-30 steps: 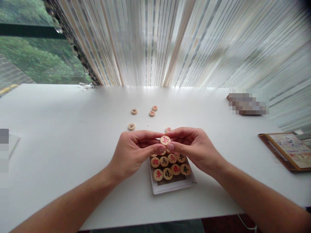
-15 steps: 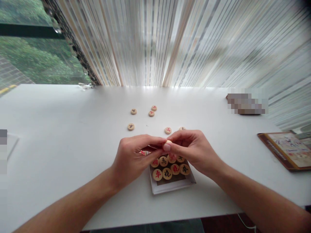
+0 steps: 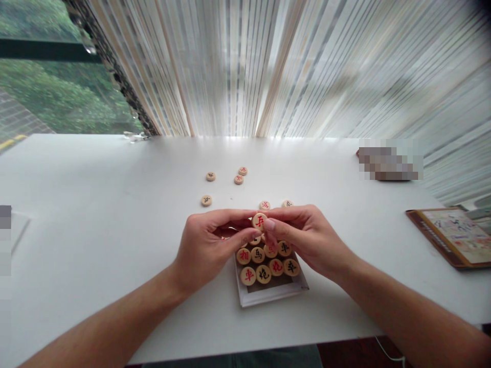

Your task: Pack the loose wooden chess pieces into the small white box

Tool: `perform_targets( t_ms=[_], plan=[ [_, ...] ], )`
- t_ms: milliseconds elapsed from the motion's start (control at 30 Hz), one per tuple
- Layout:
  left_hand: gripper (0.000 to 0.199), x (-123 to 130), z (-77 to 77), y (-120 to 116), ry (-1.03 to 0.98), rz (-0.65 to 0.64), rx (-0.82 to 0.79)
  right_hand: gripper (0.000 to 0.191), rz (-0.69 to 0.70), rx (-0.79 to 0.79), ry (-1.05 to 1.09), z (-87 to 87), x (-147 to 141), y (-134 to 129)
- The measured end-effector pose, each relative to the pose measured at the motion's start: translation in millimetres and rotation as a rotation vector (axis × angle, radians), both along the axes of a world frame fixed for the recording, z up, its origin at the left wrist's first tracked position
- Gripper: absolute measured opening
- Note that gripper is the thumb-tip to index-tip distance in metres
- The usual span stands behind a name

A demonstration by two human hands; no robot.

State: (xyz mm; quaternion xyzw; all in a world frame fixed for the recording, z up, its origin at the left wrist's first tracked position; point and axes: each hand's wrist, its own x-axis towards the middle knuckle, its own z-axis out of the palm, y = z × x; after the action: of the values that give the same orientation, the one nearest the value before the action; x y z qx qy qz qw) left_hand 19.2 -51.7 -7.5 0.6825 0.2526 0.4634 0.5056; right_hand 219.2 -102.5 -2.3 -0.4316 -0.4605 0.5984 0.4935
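Observation:
Between the fingertips of both hands is a round wooden Chinese chess piece (image 3: pixel 259 221), its red character facing me. My left hand (image 3: pixel 209 245) pinches it from the left, and my right hand (image 3: pixel 307 237) grips its right edge with thumb and fingers. Just below the hands lies a shallow white box (image 3: pixel 274 295) holding rows of chess pieces with red and black characters, such as a red-marked piece (image 3: pixel 248 276) and a black-marked piece (image 3: pixel 291 267). My fingers hide the box's far part.
Several loose chess pieces lie beyond my hands on the white table (image 3: pixel 95 214), among them a black-marked one (image 3: pixel 206 200) and a red-marked one (image 3: pixel 239 179). A brown-edged board with a picture (image 3: pixel 452 237) rests at the right. A striped curtain (image 3: pixel 230 66) hangs behind.
The held chess piece has turned from edge-on to showing its red-marked face. My hands have shifted only slightly; the box and loose pieces stay in place.

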Motion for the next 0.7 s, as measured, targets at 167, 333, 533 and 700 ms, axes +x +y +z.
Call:
perform_targets(
  t_ms=[167,333,533,700],
  plan=[
    [0.029,-0.4,-1.4,-1.6,0.028,0.037,0.069,0.033,-0.018,-0.049,0.063,2.2,-4.1,1.5],
    [0.031,-0.5,-3.9,-3.0,0.087,0.047,0.180,0.039,-0.057,-0.056,0.088,0.5,-6.6,2.7],
    [0.029,-1.0,-4.4,-3.8,0.126,0.053,0.301,0.028,-0.067,-0.064,0.061,1.1,-6.9,1.8],
    [0.026,-1.9,-4.0,-4.7,0.123,0.041,0.330,0.018,-0.070,-0.004,0.002,1.2,-6.7,-0.9]
  ],
)
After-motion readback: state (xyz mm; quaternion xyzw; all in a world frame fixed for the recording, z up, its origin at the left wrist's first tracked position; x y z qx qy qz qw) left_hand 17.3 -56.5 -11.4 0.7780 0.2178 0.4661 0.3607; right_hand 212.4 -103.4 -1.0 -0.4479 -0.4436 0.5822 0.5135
